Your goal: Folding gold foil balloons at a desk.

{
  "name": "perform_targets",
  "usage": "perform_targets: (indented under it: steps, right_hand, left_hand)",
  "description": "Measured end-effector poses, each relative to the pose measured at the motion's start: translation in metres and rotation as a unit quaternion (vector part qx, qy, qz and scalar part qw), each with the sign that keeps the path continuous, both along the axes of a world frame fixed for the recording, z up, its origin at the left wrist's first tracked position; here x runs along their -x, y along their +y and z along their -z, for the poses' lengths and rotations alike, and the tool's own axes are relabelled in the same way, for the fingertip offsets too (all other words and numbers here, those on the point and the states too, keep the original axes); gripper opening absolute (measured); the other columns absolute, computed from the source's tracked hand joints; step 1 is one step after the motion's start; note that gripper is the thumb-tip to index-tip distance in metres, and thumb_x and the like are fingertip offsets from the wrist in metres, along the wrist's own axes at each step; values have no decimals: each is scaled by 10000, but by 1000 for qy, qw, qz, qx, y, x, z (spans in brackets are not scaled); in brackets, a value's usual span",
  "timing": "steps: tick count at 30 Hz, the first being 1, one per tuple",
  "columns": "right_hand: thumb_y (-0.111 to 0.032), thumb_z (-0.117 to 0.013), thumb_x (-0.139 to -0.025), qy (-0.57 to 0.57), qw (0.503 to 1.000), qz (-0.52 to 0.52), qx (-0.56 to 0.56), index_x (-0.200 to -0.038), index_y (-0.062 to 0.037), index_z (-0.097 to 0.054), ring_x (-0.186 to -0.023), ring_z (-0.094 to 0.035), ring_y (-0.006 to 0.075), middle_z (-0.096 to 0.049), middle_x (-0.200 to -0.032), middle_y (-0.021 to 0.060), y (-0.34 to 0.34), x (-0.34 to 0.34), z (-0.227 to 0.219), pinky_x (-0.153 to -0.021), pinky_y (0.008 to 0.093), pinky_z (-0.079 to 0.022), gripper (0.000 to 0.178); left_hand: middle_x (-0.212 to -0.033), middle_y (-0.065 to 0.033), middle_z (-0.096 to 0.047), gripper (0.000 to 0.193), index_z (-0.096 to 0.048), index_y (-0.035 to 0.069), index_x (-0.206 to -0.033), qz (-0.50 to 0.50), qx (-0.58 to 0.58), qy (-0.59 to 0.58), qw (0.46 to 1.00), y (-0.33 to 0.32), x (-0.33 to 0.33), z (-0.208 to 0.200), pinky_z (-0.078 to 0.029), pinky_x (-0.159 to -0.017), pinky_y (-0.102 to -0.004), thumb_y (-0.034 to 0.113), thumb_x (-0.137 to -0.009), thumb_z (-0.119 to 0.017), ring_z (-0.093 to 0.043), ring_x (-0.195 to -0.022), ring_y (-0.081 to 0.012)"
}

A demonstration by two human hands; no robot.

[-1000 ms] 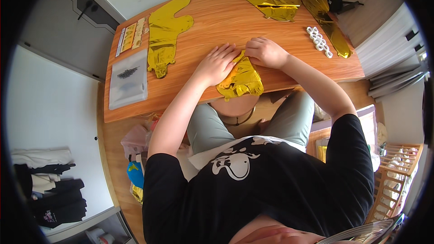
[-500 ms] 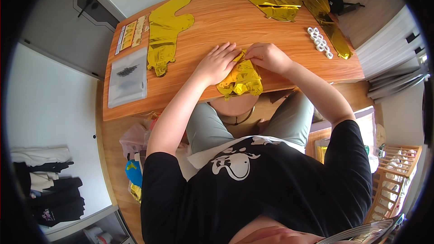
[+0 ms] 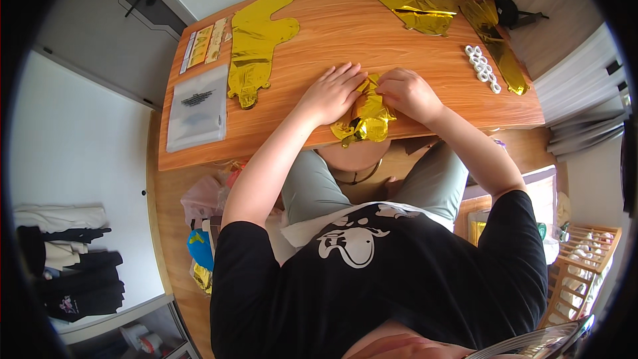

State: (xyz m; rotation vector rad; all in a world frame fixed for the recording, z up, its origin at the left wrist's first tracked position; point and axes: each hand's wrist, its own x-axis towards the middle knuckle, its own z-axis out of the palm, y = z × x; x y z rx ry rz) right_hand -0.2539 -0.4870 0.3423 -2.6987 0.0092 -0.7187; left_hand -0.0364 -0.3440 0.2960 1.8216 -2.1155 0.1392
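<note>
A crumpled gold foil balloon (image 3: 373, 121) lies at the near edge of the table, its lower end hanging slightly over. My left hand (image 3: 332, 95) rests on the table along its left side, fingers stretched out and lying flat, the tips at the foil. On the other side my right hand (image 3: 410, 95) has its fingers closed in a pinch on the balloon's upper right edge. Exactly what the right fingertips grip is partly hidden by the hand. Farther left on the wood lies another flat gold foil balloon (image 3: 256, 46), smooth at its top and wrinkled lower down.
More gold foil (image 3: 425, 8) lies at the far right, with a long strip (image 3: 497, 46) beside it. White rings (image 3: 482, 68) sit near that strip. A clear plastic bag (image 3: 197, 110) and printed cards (image 3: 203, 45) occupy the left of the wooden table (image 3: 332, 26).
The whole scene has shifted slightly to the right in the picture. My right fingers have moved a little at the foil's edge, and the foil's folds look different. My left hand stays flat.
</note>
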Motion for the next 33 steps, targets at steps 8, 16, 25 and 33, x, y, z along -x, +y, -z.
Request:
perform_targets:
  steps: [8, 16, 25, 33]
  right_hand:
    - [-23, -730, -770, 2, 999, 20, -48, -981, -47, -750, -1002, -682, 315, -728, -1049, 122, 3, 10, 17, -901, 414, -552, 213]
    - [-72, -745, -786, 5, 1000, -2, -10, -998, -89, -763, -1052, -670, 280, -735, -1060, 73, -8, 10, 18, -938, 421, -527, 214]
    - [-127, -738, -803, 48, 999, 6, -3, -1028, -132, -762, -1137, -636, 244, -731, -1090, 22, -15, 12, 21, -1015, 415, -473, 227]
    - [-192, -723, -803, 41, 992, 0, 119, -1040, -159, -752, -1119, -634, 200, -723, -1113, -50, -3, 19, 1, -1003, 392, -472, 241]
  left_hand:
    - [-1627, -117, -389, 490, -458, 132, -1530, -3, -19, 2, 1000, -1, 0, -1, -264, -1246, -450, 337, -1085, -456, -341, -1514, -296]
    - [-1649, -86, -371, 538, -397, 149, -1583, 36, -121, 236, 964, -9, -22, -13, -271, -1244, -430, 359, -1091, -451, -354, -1517, -249]
    - [-1559, -90, -495, 489, -548, 90, -1461, 102, -55, 13, 993, -30, 10, -36, -279, -1233, -545, 331, -1037, -569, -411, -1478, -238]
    - [-1586, -106, -457, 529, -530, 80, -1479, 103, -76, 48, 991, -25, 14, -19, -304, -1229, -487, 342, -1024, -591, -384, -1495, -266]
